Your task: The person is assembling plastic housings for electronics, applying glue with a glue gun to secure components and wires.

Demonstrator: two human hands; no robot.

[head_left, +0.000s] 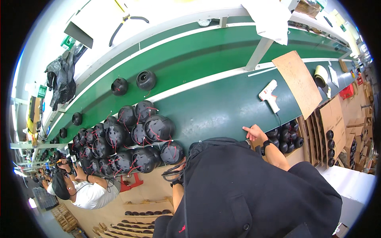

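Observation:
My right hand (256, 133) rests at the near edge of the green workbench (210, 115), index finger stretched out, with nothing seen in it. My left hand (181, 164) is low beside my body, mostly hidden by my dark clothing. It is next to a black round housing (172, 152) with red wires at the bench edge; whether it grips anything is unclear. Black looped cords (173, 173) hang by that hand. Many similar black housings (159, 127) with red wires crowd the bench to the left.
A white glue gun (270, 95) and a brown cardboard sheet (298, 83) lie on the right of the bench. Two black round parts (146, 80) sit on the green conveyor belt (190, 55). Boxed black parts (283, 138) stand below right. A co-worker (93, 194) works at the left.

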